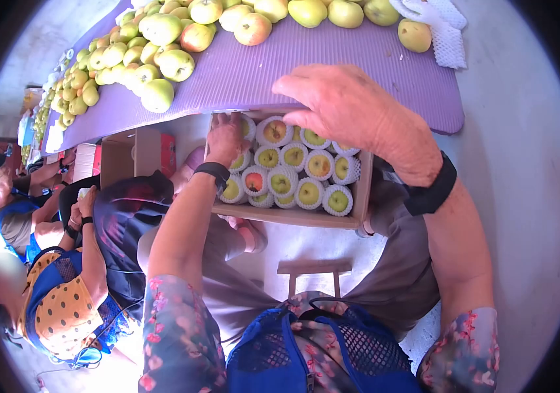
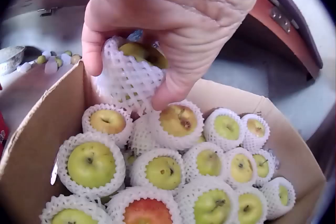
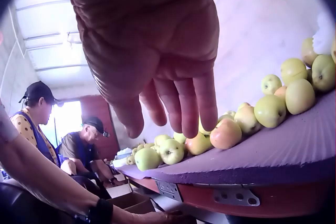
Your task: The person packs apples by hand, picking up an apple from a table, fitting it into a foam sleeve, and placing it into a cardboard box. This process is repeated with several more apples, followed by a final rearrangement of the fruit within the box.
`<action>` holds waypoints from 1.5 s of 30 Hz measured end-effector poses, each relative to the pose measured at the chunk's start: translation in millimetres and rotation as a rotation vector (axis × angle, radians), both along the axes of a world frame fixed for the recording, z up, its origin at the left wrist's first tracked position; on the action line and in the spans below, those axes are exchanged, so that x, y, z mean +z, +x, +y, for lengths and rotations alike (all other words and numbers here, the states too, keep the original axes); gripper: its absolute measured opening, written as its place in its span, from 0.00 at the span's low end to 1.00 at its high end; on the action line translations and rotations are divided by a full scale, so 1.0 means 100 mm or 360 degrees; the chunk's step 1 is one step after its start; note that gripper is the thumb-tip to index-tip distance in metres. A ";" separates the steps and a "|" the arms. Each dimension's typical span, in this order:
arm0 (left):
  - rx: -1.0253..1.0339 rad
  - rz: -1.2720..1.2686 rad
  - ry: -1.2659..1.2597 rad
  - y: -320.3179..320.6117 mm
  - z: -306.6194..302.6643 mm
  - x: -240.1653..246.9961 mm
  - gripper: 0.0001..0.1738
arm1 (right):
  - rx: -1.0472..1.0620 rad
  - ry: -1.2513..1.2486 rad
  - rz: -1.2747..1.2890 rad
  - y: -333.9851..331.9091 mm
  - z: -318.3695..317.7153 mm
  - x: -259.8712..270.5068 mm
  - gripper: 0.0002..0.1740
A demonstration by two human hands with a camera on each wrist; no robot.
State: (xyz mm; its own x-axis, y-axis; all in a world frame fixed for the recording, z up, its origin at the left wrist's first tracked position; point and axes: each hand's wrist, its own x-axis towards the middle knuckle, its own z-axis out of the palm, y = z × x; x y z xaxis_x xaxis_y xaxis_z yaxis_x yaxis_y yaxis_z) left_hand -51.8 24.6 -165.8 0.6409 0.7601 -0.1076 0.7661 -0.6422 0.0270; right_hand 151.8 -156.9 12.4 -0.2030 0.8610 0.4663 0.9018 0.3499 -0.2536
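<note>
My left hand point(image 1: 227, 139) is at the far left corner of a cardboard box point(image 1: 286, 216). In the left wrist view, its thumb and fingers grip an apple in a white foam net point(image 2: 127, 79), above the other netted apples. Rows of green and yellowish apples in foam nets point(image 2: 91, 164) fill the box, with one red apple point(image 2: 148, 212) near the front. My right hand point(image 1: 358, 108) hangs over the box's far right corner and the mat edge. In the right wrist view, its fingers point(image 3: 184, 103) extend loosely and hold nothing.
A purple ridged mat point(image 1: 332, 49) covers the table beyond the box, bearing a heap of loose apples point(image 1: 162, 29). White foam nets point(image 1: 447, 33) lie at its right end. Two people sit at the left, near another cardboard box point(image 1: 119, 160). A small wooden stool point(image 1: 314, 266) stands between my legs.
</note>
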 end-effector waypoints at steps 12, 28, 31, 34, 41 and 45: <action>0.0034 0.0046 -0.0138 0.13 0.22 -0.52 0.54 | -0.0053 -0.0218 -0.0003 -0.04 0.00 0.03 0.16; 0.0112 -0.0251 -0.0174 0.02 0.13 -0.50 0.49 | -0.0082 -0.0389 -0.0115 -0.08 0.01 0.01 0.16; 0.0164 -0.0219 -0.0202 0.10 0.11 -0.49 0.51 | -0.0054 -0.0392 -0.0110 -0.08 -0.02 -0.03 0.15; 0.0105 -0.0314 -0.0068 0.10 0.09 -0.55 0.48 | -0.0081 -0.0413 -0.0128 -0.09 -0.04 -0.03 0.15; -0.0078 -0.0414 -0.0024 0.06 0.11 -0.62 0.47 | -0.0087 -0.0410 -0.0148 -0.09 -0.04 -0.05 0.15; 0.0055 -0.0341 -0.0120 0.11 0.12 -0.55 0.48 | -0.0113 -0.0448 -0.0172 -0.11 -0.01 -0.01 0.15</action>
State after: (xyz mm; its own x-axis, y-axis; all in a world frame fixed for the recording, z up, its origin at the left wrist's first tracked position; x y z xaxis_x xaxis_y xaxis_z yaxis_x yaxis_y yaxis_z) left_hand -41.0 36.2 -221.3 0.6291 0.7768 -0.0290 0.7591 -0.6059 0.2382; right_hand 141.1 -157.8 11.1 -0.1730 0.9672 0.1862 0.9486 0.2145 -0.2328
